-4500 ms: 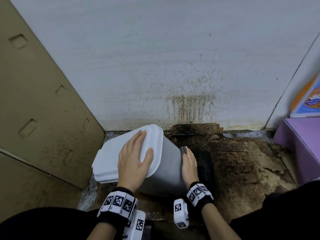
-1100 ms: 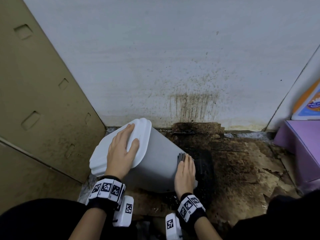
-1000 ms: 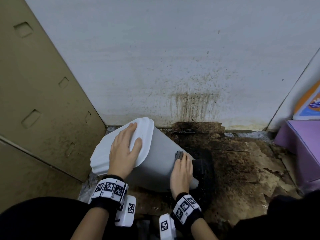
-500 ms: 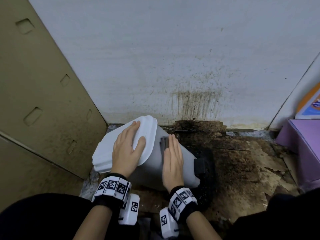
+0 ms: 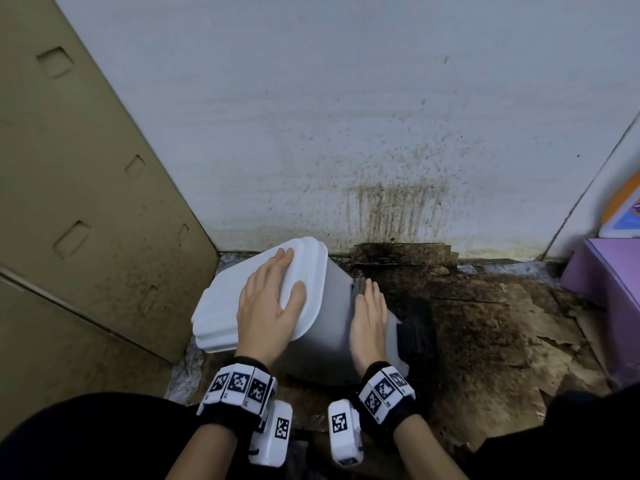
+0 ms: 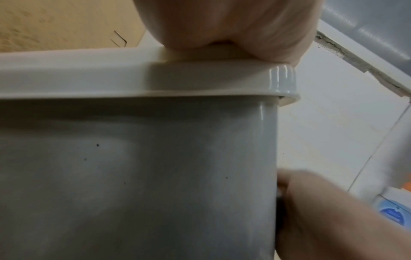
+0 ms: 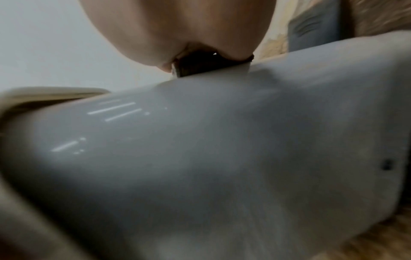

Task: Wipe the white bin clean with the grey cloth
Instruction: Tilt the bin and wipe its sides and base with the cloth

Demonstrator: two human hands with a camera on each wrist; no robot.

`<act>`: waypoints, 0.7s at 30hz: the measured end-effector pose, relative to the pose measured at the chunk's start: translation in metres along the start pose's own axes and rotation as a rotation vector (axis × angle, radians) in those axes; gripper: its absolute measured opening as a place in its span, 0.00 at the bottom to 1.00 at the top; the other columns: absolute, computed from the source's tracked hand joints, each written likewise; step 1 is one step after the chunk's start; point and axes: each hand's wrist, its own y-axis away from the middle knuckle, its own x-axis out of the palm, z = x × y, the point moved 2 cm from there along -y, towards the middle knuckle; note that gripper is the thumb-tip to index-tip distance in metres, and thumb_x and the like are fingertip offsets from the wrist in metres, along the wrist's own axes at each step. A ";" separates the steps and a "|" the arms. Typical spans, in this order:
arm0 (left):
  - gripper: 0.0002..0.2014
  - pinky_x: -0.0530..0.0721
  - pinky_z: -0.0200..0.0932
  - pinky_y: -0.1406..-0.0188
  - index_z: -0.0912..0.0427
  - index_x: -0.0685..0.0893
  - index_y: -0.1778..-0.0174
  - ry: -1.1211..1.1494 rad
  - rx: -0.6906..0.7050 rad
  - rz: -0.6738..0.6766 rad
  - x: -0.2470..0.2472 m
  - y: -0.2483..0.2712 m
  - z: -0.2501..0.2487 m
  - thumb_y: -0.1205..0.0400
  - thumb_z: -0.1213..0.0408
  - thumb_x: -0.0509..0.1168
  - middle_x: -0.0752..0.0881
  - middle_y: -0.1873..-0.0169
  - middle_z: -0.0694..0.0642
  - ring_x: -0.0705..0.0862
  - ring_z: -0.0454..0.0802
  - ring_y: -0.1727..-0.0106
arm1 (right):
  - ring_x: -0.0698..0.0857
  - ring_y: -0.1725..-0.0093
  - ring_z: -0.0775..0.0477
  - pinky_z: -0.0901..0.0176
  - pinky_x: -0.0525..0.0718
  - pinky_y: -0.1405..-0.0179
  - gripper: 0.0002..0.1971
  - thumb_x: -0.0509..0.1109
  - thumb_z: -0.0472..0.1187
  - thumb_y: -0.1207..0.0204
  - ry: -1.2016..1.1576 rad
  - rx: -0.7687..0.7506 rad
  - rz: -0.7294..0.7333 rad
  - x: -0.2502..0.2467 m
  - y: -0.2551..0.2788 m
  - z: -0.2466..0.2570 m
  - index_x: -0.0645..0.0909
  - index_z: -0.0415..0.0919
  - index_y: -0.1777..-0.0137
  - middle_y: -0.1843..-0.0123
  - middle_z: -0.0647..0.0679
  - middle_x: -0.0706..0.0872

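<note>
The white bin [image 5: 334, 327] leans to the left on the floor, its lid [image 5: 221, 313] closed. My left hand [image 5: 270, 306] lies flat on the lid with straight fingers, its palm [image 6: 222, 26] resting on the lid's edge. My right hand [image 5: 369, 317] presses flat against the bin's right side wall, with the grey cloth [image 5: 358, 285] under its fingers and showing only past the fingertips. In the right wrist view the dark cloth [image 7: 200, 65] sits between my palm [image 7: 177, 26] and the glossy bin wall [image 7: 200, 158]. The bin wall [image 6: 133, 176] carries a few small dark specks.
A tan cardboard panel [image 5: 86, 202] stands close on the left. The white wall [image 5: 381, 133] behind has brown streaks. The floor [image 5: 485, 323] is dirty, torn brown board. A purple box [image 5: 609, 282] stands at the right, with an orange and blue item [image 5: 623, 216] on it.
My right hand with the cloth slid up from the bin's lower right side toward the lid, then shifted slightly back to the right. My left hand has stayed on the lid.
</note>
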 end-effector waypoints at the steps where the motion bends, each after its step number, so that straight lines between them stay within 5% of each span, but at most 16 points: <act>1: 0.32 0.63 0.47 0.23 0.43 0.69 0.18 -0.002 0.003 0.001 0.000 0.000 -0.001 0.20 0.40 0.50 0.70 0.18 0.44 0.68 0.46 0.21 | 0.46 0.14 0.60 0.67 0.39 0.19 0.25 0.45 0.45 0.09 -0.023 -0.047 0.023 0.003 0.002 0.012 0.54 0.50 0.13 0.12 0.59 0.51; 6: 0.31 0.62 0.44 0.24 0.43 0.68 0.18 -0.018 0.021 0.008 0.001 0.002 0.000 0.19 0.40 0.50 0.70 0.18 0.44 0.68 0.46 0.21 | 0.45 0.15 0.66 0.61 0.43 0.15 0.24 0.45 0.47 0.08 -0.073 -0.228 0.177 0.007 0.001 0.052 0.54 0.52 0.13 0.13 0.64 0.52; 10: 0.31 0.62 0.43 0.25 0.43 0.69 0.18 -0.013 0.019 0.003 0.001 0.001 0.000 0.19 0.40 0.51 0.70 0.19 0.44 0.68 0.46 0.21 | 0.52 0.17 0.66 0.67 0.47 0.18 0.24 0.46 0.50 0.09 0.090 -0.337 0.151 0.002 -0.007 0.034 0.57 0.52 0.14 0.18 0.65 0.59; 14: 0.31 0.62 0.44 0.25 0.43 0.69 0.18 0.006 0.007 -0.018 0.000 0.002 0.004 0.18 0.40 0.51 0.70 0.19 0.42 0.67 0.45 0.21 | 0.63 0.19 0.53 0.65 0.53 0.20 0.22 0.47 0.49 0.09 0.192 -0.172 0.086 -0.015 -0.031 -0.015 0.66 0.48 0.18 0.19 0.54 0.70; 17: 0.30 0.63 0.46 0.24 0.41 0.68 0.18 0.009 0.010 -0.007 0.000 0.002 0.003 0.18 0.40 0.51 0.70 0.19 0.41 0.67 0.44 0.21 | 0.64 0.18 0.46 0.54 0.54 0.16 0.24 0.45 0.48 0.09 0.315 -0.042 0.127 -0.029 -0.044 -0.048 0.66 0.43 0.18 0.17 0.46 0.69; 21: 0.30 0.64 0.47 0.24 0.42 0.68 0.18 -0.006 0.022 -0.007 0.001 0.004 0.001 0.18 0.41 0.51 0.70 0.19 0.42 0.67 0.44 0.21 | 0.62 0.17 0.45 0.52 0.53 0.16 0.25 0.45 0.48 0.10 0.264 0.074 0.124 -0.034 -0.050 -0.055 0.66 0.42 0.17 0.17 0.46 0.69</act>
